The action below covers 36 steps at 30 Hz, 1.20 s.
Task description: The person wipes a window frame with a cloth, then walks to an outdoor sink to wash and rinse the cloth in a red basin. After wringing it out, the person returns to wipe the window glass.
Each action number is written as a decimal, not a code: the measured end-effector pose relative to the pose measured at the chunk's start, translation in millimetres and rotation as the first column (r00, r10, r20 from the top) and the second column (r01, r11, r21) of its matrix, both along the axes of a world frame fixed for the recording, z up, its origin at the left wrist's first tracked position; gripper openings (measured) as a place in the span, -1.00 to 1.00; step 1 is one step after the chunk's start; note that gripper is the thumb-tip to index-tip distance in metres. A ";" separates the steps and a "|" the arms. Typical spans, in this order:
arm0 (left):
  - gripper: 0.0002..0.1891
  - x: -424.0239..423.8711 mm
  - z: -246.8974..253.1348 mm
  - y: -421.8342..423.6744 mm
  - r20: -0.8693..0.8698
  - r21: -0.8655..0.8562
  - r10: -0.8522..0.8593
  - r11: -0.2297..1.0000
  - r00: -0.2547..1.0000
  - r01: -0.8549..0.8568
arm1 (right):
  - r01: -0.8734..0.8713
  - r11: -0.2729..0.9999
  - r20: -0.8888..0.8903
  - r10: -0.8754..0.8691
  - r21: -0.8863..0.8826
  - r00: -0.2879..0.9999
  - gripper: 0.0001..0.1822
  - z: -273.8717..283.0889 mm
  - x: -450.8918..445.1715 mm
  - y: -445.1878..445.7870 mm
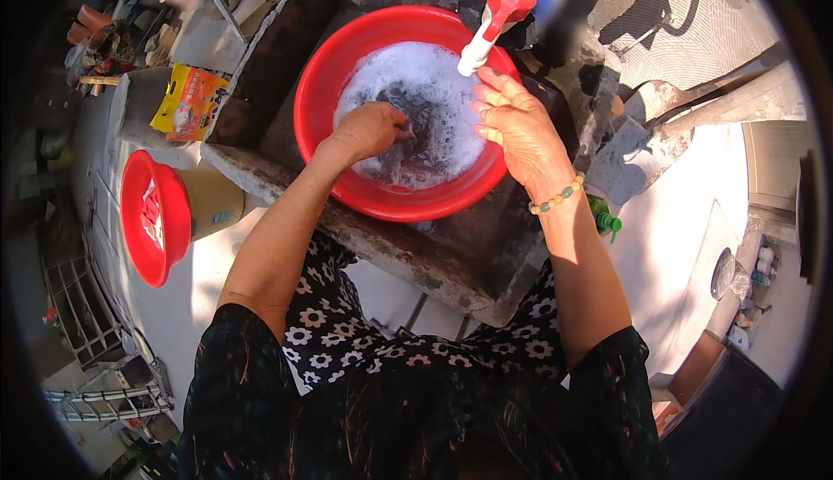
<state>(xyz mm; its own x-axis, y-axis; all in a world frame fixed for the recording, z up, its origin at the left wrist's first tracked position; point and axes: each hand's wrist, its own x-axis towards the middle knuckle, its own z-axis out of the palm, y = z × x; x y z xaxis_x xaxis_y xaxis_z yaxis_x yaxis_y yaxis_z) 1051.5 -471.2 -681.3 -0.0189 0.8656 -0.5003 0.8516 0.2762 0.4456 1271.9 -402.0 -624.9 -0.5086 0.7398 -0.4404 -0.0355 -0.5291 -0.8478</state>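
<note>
A red plastic basin (416, 212) of foamy water stands in a rough stone sink (416, 259). Dark wet cloth (416, 112) lies amid the suds, partly under the water. My left hand (374, 130) is over the left of the foam, its curled fingers on this cloth; the fingertips are partly hidden. At the basin's right rim, just below the white spout of a red-and-white tap (498, 15), my right hand (517, 119) has its fingers apart and holds nothing. No stream of water shows at the spout. A beaded bracelet (556, 200) circles my right wrist.
On the left, another red basin (176, 220) with pale and red cloth sits on a beige bucket (211, 203). An orange-and-yellow packet (192, 106) lies by the sink's upper left. A green pump bottle (602, 213) stands at the right. Beyond it are a shovel (664, 99) and stone blocks.
</note>
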 end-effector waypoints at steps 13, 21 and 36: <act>-0.78 -16.8 91.1 -17.9 0.966 -0.066 -0.119 0.744 -0.230 -0.665 | -0.198 0.971 0.161 0.176 0.131 0.971 -0.34 -22.2 -51.9 -24.5; -0.80 -13.8 48.2 -3.5 0.784 -0.597 0.412 0.295 -0.465 -0.746 | 0.104 0.954 -0.472 -0.232 -0.282 0.851 -0.43 -6.2 -52.2 -21.2; -0.58 95.3 25.2 -28.4 0.803 0.375 0.141 0.635 0.579 -0.675 | 0.251 0.830 -0.259 -0.418 -0.498 0.870 -0.72 -38.1 -57.3 -8.6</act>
